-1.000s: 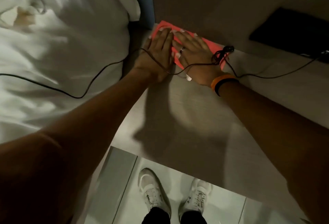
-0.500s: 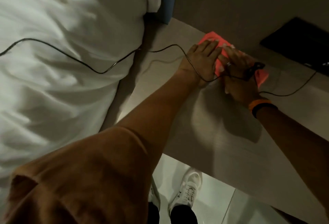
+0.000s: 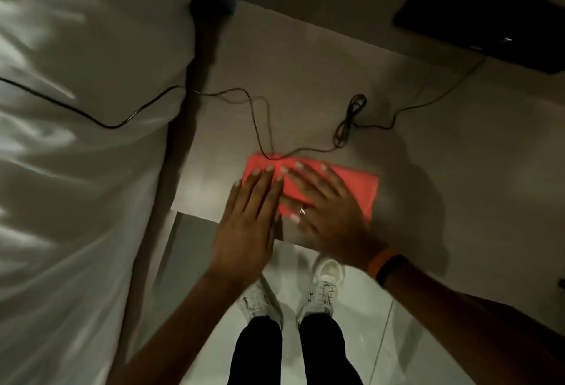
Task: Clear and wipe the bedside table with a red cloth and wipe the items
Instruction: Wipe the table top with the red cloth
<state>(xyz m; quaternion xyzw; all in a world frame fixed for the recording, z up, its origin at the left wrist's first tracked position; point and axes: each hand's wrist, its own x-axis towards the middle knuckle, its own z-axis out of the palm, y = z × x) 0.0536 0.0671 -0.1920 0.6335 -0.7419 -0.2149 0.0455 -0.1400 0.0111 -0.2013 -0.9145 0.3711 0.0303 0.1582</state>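
hands flat x2, 1 red cloth [image 3: 351, 184], 1 cable [image 3: 260, 115]

The room is sitting in dim light. The white bedding [image 3: 76, 140] is catching bright streaks at the left, and both hands are throwing a broad soft shadow rightward across the table [image 3: 458, 176]. Wide-angle distortion is bending the edges; everything is looking slightly soft and grainy.
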